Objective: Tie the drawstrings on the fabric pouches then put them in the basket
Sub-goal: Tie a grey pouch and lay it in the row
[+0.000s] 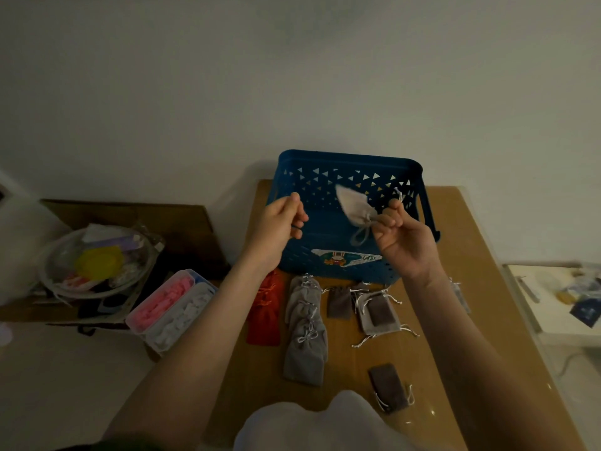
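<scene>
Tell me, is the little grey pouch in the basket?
Not yet: the right hand pinches the pouch by its drawstring, in the air near the blue basket.

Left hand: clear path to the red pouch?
Probably yes. The left hand, holding nothing visible, is raised before the basket; the red pouch lies uncovered on the table just below its wrist.

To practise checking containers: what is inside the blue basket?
Only bare blue floor shows inside the basket; the left hand, right hand, held pouch and near wall hide parts.
</scene>
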